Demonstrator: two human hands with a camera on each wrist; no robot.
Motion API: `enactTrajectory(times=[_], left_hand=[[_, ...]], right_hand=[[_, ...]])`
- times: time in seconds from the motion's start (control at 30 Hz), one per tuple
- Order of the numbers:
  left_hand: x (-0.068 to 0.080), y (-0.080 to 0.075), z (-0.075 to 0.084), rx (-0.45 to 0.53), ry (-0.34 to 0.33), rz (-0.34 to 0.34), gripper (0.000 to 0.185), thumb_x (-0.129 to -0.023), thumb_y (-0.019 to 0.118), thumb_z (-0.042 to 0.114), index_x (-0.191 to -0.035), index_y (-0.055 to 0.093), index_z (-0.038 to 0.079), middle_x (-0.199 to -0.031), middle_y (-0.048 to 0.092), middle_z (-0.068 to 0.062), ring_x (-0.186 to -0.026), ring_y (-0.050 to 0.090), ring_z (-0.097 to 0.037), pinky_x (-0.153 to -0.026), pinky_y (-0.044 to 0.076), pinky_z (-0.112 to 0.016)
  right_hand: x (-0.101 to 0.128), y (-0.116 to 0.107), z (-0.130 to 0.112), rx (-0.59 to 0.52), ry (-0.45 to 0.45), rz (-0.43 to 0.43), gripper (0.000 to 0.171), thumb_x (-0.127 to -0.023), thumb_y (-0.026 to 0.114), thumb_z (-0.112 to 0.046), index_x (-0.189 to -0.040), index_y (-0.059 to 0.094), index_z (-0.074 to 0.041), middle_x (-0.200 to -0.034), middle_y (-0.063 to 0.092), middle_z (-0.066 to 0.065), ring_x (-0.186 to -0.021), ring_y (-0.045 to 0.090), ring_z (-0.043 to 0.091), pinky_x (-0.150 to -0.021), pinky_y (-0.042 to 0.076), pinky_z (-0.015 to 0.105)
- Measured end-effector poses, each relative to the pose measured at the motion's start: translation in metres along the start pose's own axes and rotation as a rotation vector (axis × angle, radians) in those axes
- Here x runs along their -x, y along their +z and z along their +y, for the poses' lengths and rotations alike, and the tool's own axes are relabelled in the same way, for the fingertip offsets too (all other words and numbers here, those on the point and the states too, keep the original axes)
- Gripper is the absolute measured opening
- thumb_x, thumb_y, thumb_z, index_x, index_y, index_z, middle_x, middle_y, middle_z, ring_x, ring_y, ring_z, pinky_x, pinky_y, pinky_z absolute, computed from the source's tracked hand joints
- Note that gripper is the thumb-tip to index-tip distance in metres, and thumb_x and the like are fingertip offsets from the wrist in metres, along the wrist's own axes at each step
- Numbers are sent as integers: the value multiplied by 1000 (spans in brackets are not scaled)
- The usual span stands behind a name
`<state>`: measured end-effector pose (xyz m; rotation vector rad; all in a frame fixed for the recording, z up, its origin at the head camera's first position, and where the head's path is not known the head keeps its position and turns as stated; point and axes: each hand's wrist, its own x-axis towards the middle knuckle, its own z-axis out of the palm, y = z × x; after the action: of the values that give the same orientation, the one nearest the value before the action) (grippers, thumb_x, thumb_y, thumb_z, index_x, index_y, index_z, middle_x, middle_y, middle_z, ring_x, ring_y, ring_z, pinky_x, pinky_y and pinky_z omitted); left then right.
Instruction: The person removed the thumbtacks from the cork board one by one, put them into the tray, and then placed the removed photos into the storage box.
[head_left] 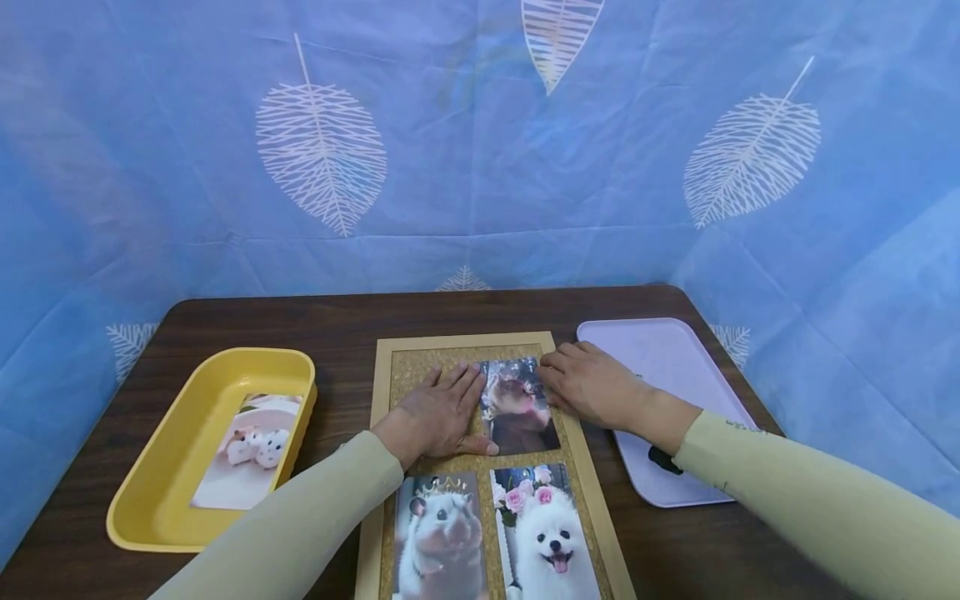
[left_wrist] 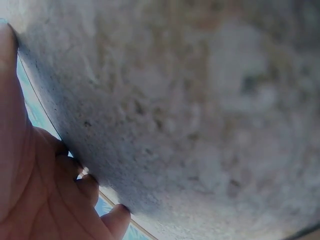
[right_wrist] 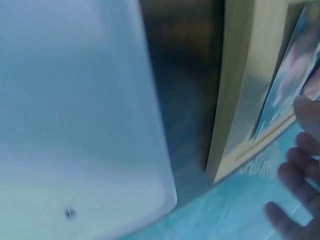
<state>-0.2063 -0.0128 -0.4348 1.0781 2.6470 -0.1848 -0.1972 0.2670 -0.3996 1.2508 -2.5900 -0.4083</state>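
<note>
A photo of a pinkish, furry animal lies on the upper part of a wood-framed corkboard. My left hand rests flat across the cork with its fingers spread, fingertips and thumb reaching the photo's left edge. On the other side, my right hand reaches over the frame, fingertips at the photo's right edge. The right wrist view shows its digits bent and apart beside the glossy photo. Below, the board carries a photo of a crowned hamster and one of a white dog with roses.
A yellow tray at the left holds a photo of two small animals. To the right of the board lies a pale purple tray, with a small dark item in it. Blue leaf-patterned cloth hangs behind the dark wooden table.
</note>
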Motion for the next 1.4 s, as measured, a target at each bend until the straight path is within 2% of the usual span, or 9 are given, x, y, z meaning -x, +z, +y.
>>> enactTrajectory(times=[0.2,0.37,0.53,0.73,0.97,1.4], left_hand=[[0,0,-1,10,-4,-11,108,-95,33,86,-171,10,13,-179,8,-5,-165,10,-24,-132,17,-53],[-1,-1,-1,-14,-1,-20,108,-95,31,87,-171,9,13,-179,7,-6,-165,9,-25,-132,18,-53],[-3,-2,-3,-21,-3,-28,108,-94,30,88,-171,8,14,-179,5,-5,-165,8,-25,-132,17,-53],[-4,-2,-5,-16,-6,-47,110,-93,29,89,-171,6,16,-179,2,-4,-165,5,-23,-133,14,-53],[-5,0,-5,-14,-9,-52,110,-93,29,89,-171,4,16,-179,2,-3,-165,4,-23,-133,12,-52],[-4,-1,-7,-5,-16,-63,111,-92,29,89,-171,3,16,-179,0,-4,-165,3,-24,-133,12,-51]], right_hand=[[-24,-1,29,163,-167,-2,22,-101,73,-13,-123,71,-10,-124,70,7,-114,64,27,-102,52,47],[-48,6,43,323,-365,17,19,-104,68,-22,-121,68,-14,-120,68,4,-111,61,24,-102,49,44],[-71,13,52,369,-511,25,20,-106,64,-25,-124,69,-18,-123,69,0,-109,59,22,-97,49,44],[-88,23,58,345,-590,-10,23,-106,64,-29,-126,70,-21,-127,68,-3,-115,58,21,-98,47,45],[-100,34,54,324,-697,61,22,-106,58,-30,-120,73,-22,-122,70,-3,-111,58,20,-96,46,44],[-108,38,51,356,-743,60,22,-104,58,-35,-107,75,-22,-111,69,-3,-108,56,22,-101,46,44]])
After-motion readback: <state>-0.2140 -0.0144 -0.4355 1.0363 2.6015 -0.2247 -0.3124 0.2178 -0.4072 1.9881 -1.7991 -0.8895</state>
